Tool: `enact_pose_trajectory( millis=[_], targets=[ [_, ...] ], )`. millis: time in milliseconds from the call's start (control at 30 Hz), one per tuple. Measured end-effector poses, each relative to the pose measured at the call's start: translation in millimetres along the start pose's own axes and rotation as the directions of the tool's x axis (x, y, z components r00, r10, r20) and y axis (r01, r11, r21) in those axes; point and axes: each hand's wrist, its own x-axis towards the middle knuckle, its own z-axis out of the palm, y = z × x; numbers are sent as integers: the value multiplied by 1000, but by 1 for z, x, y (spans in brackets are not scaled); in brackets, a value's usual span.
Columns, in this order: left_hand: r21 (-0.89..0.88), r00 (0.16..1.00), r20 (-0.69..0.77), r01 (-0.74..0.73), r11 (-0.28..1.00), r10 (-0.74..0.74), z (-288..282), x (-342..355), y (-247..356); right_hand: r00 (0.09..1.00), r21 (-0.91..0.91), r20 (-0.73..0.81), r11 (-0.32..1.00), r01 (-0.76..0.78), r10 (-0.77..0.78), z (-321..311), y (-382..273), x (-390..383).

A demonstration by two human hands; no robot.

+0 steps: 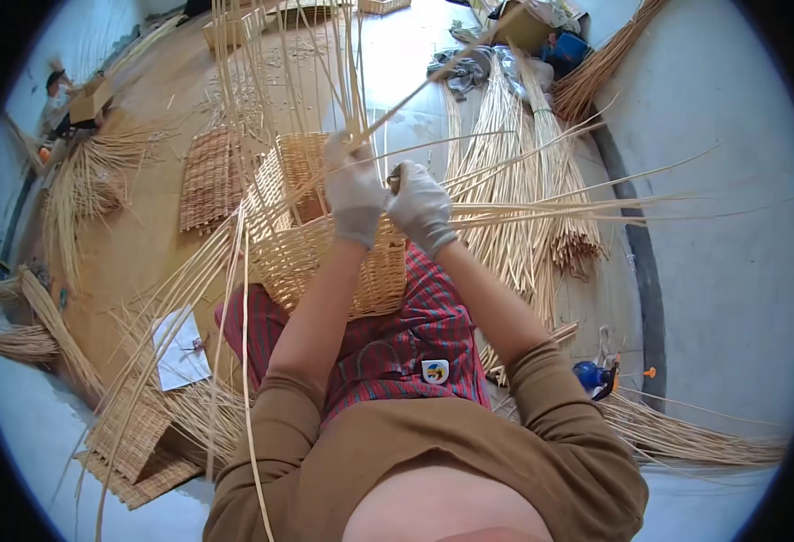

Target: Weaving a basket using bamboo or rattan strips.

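On basket (pixel 325 262) rim, hands (perhaps gripping)

Small white, blue and yellow label (pixel 435 370) on checked apron

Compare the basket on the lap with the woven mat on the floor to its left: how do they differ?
The basket is a boxy shape with raised walls; the mat lies flat. Loose stakes stick up and out from the basket; the mat's edges look finished. The left hand and right hand, both gloved, work at the basket's rim; nothing touches the mat. Both are woven from the same pale wicker.
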Motion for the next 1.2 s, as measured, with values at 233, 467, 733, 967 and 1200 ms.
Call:
enact_pose_trajectory(
  millis=[233,467,733,967,1200],
  targets=[
    [429,652,699,-54,902,-293,21,-11,27,981,346,-125,921,180,-145,54,39,26],
    [45,926,111,358,933,-361,-163,-138,-51,898,-126,-404,982,137,-177,35,13,-8],
    [-201,890,-335,254,946,-310,-234,-94,-73,954,619,-84,735,277,-289,50,-89,-110],
    [-78,926,-219,298,951,-308,-225,-118,-50,983,945,128,284,-160,129,39,-91,-51],
    [472,950,206,113,874,-235,-200,-81,-36,980,945,144,276,-177,136,56,-43,-86]
  ],
)
